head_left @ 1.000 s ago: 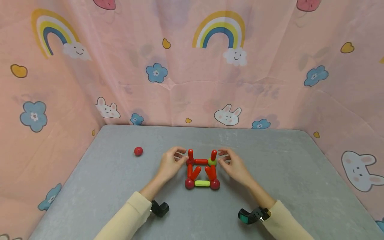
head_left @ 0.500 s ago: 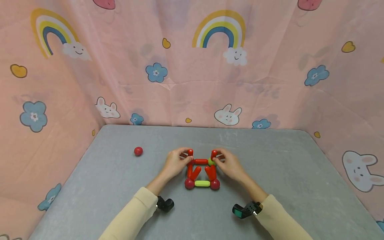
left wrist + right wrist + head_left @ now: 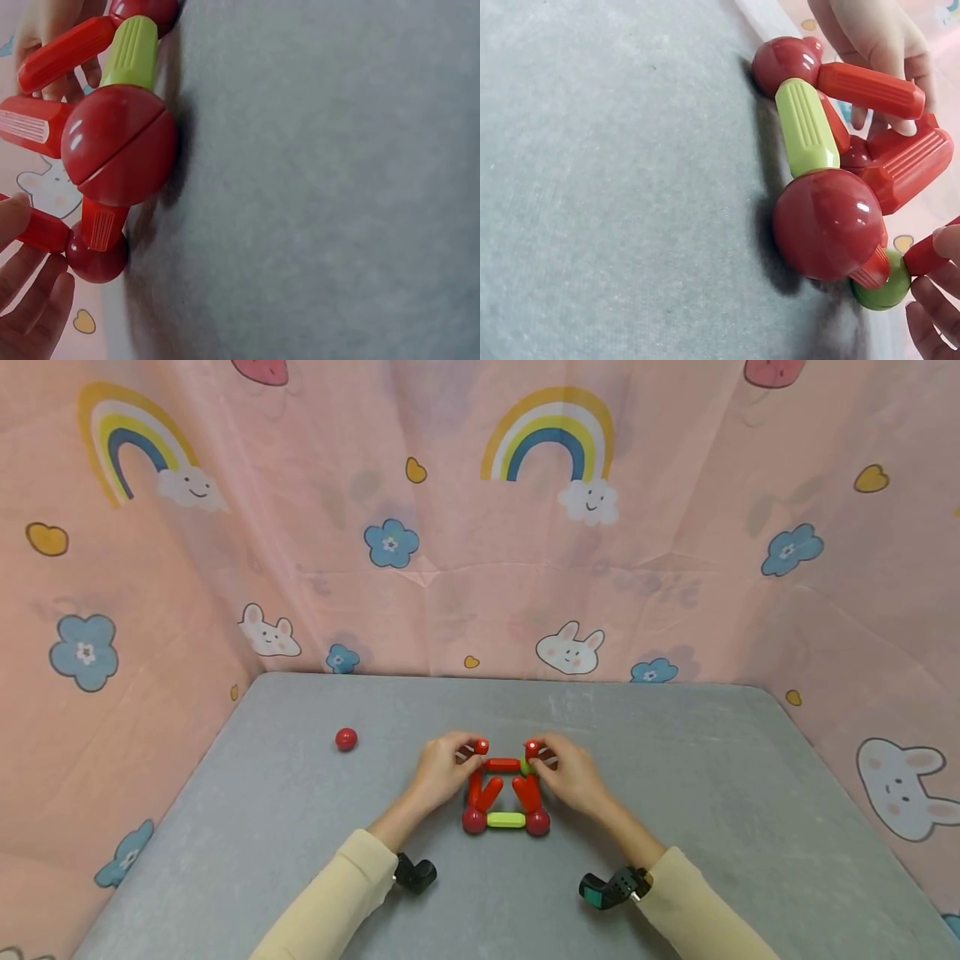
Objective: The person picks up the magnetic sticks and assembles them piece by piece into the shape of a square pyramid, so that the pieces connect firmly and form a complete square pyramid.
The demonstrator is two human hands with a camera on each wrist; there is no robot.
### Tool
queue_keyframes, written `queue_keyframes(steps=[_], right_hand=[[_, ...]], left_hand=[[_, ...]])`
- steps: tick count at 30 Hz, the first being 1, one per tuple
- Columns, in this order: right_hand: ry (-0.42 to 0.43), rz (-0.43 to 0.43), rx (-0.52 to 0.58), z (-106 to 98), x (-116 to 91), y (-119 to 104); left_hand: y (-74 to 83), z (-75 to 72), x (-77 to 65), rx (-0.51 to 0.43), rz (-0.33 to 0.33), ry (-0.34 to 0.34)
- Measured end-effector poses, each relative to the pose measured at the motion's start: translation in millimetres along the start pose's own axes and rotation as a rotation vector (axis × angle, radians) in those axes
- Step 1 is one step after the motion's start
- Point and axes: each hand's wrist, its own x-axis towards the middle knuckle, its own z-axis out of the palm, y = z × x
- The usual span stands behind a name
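A frame of magnetic rods and balls stands on the table. A light green rod (image 3: 506, 819) joins two red balls (image 3: 474, 820) at its near side. A red rod (image 3: 502, 765) runs along the far side, between a red ball (image 3: 97, 259) and a green ball (image 3: 885, 285). My left hand (image 3: 441, 770) pinches the raised red rod (image 3: 43, 231) on the far left ball. On the far right, my right hand (image 3: 573, 774) pinches another raised red rod (image 3: 924, 256) above the green ball. Two more red rods (image 3: 491, 792) slant up from the near balls.
A loose red ball (image 3: 346, 739) lies on the grey table (image 3: 300, 827) to the left of the frame. Behind the table hangs a pink printed cloth (image 3: 450, 602). Each wrist wears a black camera (image 3: 415, 873).
Both hands have moved inward and taken hold of the two far raised rods. The tops of those rods now lean toward each other and nearer to me.
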Motion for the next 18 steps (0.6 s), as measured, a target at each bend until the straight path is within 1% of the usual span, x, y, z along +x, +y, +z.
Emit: queue_keyframes(steps=[3, 6, 8, 12, 18], right_hand=[[-0.004, -0.028, -0.014, 0.7, -1.0, -0.9], [-0.004, -0.056, -0.035, 1.1, -2.1, -3.0], [0.001, -0.074, -0.05, 1.4, -2.7, -4.5], [0.011, -0.104, -0.088, 2.6, -3.7, -6.3], [0.028, -0.15, -0.107, 5.6, -5.4, -5.4]], left_hand=[[2.9, -0.1, -1.8, 0.048, 0.049, -0.01], [5.7, -0.6, -3.6, 0.092, 0.072, -0.024], [6.9, -0.8, -4.7, 0.116, 0.083, -0.036], [7.9, -0.6, -6.7, 0.134, 0.088, -0.06], [8.4, 0.0, -8.6, 0.165, 0.112, -0.063]])
